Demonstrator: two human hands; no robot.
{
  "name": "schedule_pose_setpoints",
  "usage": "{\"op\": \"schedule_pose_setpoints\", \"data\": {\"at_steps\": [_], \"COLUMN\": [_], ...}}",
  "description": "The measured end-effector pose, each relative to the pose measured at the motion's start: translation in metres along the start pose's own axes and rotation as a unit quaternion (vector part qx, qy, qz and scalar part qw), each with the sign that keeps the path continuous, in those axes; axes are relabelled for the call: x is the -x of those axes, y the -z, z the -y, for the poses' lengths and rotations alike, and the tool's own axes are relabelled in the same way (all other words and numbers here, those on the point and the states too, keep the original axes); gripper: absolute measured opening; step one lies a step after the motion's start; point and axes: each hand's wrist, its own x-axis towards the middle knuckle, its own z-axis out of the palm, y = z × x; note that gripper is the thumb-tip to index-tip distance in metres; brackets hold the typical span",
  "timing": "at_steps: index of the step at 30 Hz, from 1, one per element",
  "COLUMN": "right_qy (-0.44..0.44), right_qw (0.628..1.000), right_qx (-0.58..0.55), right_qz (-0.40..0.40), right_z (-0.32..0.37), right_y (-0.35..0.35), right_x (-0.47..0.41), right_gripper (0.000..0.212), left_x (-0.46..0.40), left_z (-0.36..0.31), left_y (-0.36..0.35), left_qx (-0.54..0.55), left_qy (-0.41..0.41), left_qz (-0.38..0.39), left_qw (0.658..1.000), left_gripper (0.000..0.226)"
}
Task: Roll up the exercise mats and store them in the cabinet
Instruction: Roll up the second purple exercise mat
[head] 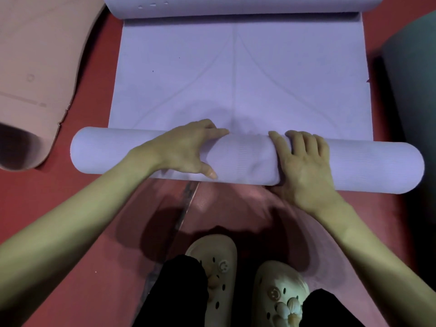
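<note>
**A:** What did the head camera show of the work?

**B:** A lilac exercise mat (240,74) lay on a red floor (99,74), partly rolled. The roll (245,159) lay crosswise just in front of the person's feet, and both hands rested on top of it. The left hand (188,149) lay flat with fingers extended forward and close together, thumb splayed back along the near side. The right hand (304,164) pressed palm-down, fingers slightly spread over the top of the roll. Neither hand pinched anything; they pushed rather than gripped.

**B:** A long flat stretch of mat lay beyond the roll, and its far end curled up into a second loose roll (236,7).

**A:** So how far along was the task?

**B:** Early, I would judge. This mat was perhaps partway rolled. A pink mat (40,67) lay to the left, mostly flat with its near corner curled, and a dark green mat (410,90) showed at the right edge. Nothing had been stored.

**A:** What couldn't be made out?

**B:** No cabinet appeared anywhere. The green mat was cut off by the frame, so whether it was rolled was unclear. The far curl was also cropped at the top. Cream clogs (212,267) and dark trousers filled the bottom edge.
</note>
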Motion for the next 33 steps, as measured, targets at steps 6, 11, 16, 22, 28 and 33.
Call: {"op": "schedule_pose_setpoints", "data": {"at_steps": [6, 11, 16, 22, 28, 33], "right_qy": [0.0, 0.008, -0.002, -0.005, 0.001, -0.017], "right_qw": [0.988, 0.986, 0.999, 0.999, 0.999, 0.999], "right_qx": [-0.004, -0.036, -0.044, -0.005, -0.033, -0.037], "right_qz": [0.154, 0.165, -0.018, -0.048, 0.024, 0.008], "right_z": [-0.009, -0.015, -0.01, -0.014, -0.024, -0.02], "right_y": [0.026, 0.031, 0.003, -0.004, 0.012, 0.01], "right_x": [-0.037, -0.046, -0.017, -0.025, -0.052, -0.043], "right_gripper": [0.11, 0.115, 0.112, 0.103, 0.105, 0.108], "left_x": [0.014, 0.01, -0.011, -0.009, -0.002, -0.019], "left_z": [-0.002, 0.0, 0.006, 0.006, 0.0, 0.007], "left_y": [-0.018, -0.017, 0.009, 0.005, -0.016, 0.003], "left_qx": [-0.129, -0.148, -0.063, -0.109, -0.192, -0.129], "left_qy": [-0.024, -0.018, -0.028, -0.038, -0.027, -0.031], "left_qz": [-0.108, -0.109, -0.065, -0.082, -0.161, -0.123], "left_qw": [0.986, 0.983, 0.996, 0.99, 0.968, 0.984], "left_gripper": [0.103, 0.101, 0.098, 0.095, 0.101, 0.1]}}
